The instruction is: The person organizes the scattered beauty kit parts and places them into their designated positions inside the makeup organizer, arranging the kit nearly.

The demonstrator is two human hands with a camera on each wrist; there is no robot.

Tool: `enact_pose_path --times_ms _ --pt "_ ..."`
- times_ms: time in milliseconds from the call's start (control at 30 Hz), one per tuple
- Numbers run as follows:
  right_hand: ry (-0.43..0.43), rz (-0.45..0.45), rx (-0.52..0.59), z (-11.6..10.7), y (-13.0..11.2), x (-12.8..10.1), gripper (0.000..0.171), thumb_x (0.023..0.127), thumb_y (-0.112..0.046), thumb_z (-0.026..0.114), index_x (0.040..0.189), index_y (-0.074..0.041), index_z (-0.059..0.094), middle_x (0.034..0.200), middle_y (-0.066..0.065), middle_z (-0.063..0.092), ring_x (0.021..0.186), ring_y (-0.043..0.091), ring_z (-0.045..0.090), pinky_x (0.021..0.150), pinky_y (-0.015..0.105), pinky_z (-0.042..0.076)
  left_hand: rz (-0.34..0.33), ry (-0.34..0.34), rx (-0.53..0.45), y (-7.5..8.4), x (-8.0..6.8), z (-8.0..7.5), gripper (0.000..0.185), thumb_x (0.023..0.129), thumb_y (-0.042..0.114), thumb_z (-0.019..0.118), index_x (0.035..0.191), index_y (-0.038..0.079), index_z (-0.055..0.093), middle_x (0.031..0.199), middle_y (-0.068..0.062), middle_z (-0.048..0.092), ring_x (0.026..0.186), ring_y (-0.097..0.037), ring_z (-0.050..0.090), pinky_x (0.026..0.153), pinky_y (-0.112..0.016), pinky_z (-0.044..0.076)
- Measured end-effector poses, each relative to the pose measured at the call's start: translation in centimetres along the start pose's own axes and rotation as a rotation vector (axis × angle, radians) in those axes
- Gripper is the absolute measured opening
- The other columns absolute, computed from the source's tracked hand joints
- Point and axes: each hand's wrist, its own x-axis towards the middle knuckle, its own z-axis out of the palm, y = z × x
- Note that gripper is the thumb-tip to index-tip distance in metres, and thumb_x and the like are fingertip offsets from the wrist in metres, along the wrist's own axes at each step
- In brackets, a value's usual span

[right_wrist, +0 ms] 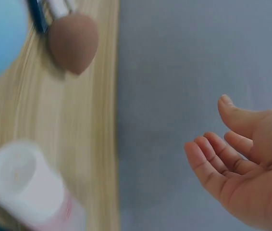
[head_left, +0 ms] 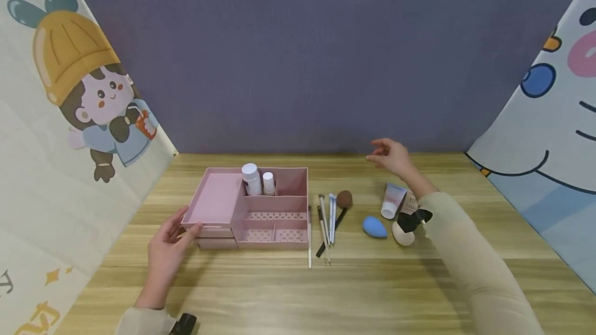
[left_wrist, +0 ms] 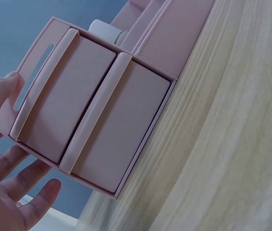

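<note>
On the wooden table [head_left: 326, 283] we keep our left hand [head_left: 167, 252] against the front left corner of the pink organizer [head_left: 251, 208], fingers straight and slightly spread, the tips resting on the wall beside its two small drawers [left_wrist: 92, 120]. From the left wrist view we judge this is a steadying touch rather than a grip: the fingers [left_wrist: 11, 168] lie along the side and curl round nothing, and both drawers sit closed. The organizer stands left of the table's centre, its wide tray bare, and two white bottles [head_left: 257, 180] stand upright in a rear compartment, probably because the dividers keep them from tipping.

Our right hand [head_left: 388, 156] hangs in the air near the back wall, well apart from everything, with its fingers [right_wrist: 213, 159] loosely bent and the thumb out; it holds nothing. Below the forearm lie a pale tube [head_left: 393, 200] with its white cap toward us, a blue sponge [head_left: 374, 227] and a beige sponge [head_left: 403, 235] partly hidden by the wrist camera strap. Between these and the organizer, several brushes [head_left: 327, 221] lie side by side just beside the organizer's right wall, one with a round brown head [head_left: 344, 199]. They lie loose, close to the box and within easy reach of the right hand.
</note>
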Motion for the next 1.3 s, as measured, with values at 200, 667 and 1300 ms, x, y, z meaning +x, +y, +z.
enact_pose_path --times_ms 200,667,1300 --pt "-0.028 0.053 -0.068 -1.3 2.6 -0.8 0.056 0.096 -0.013 0.067 0.14 0.011 0.043 0.113 0.029 0.057 0.092 0.039 0.065 0.073 0.036 0.059 0.001 -0.008 -0.01 -0.1 -0.1 -0.1 0.049 0.089 0.008 0.076 0.135 0.002 0.059 0.108 0.024 0.061 0.089 0.01 0.061 0.077 -0.009 0.049" --pt "-0.16 0.225 -0.152 -1.9 6.2 -1.6 0.073 0.092 -0.024 0.073 0.139 0.019 0.038 0.098 0.026 0.064 0.072 0.024 0.064 0.065 0.037 0.059 -0.006 0.002 -0.017 0.0 -0.3 -0.1 0.049 0.089 0.008 0.076 0.134 0.001 0.059 0.104 0.029 0.06 0.089 0.01 0.06 0.077 -0.009 0.049" --pt "-0.269 0.302 -0.346 -1.9 7.2 -1.8 0.069 0.088 -0.034 0.074 0.119 0.021 0.047 0.099 0.028 0.058 0.063 0.021 0.059 0.058 0.032 0.052 0.005 0.009 -0.011 0.0 -0.1 -0.3 0.049 0.089 0.006 0.076 0.134 0.0 0.059 0.106 0.025 0.061 0.089 0.01 0.06 0.077 -0.009 0.049"
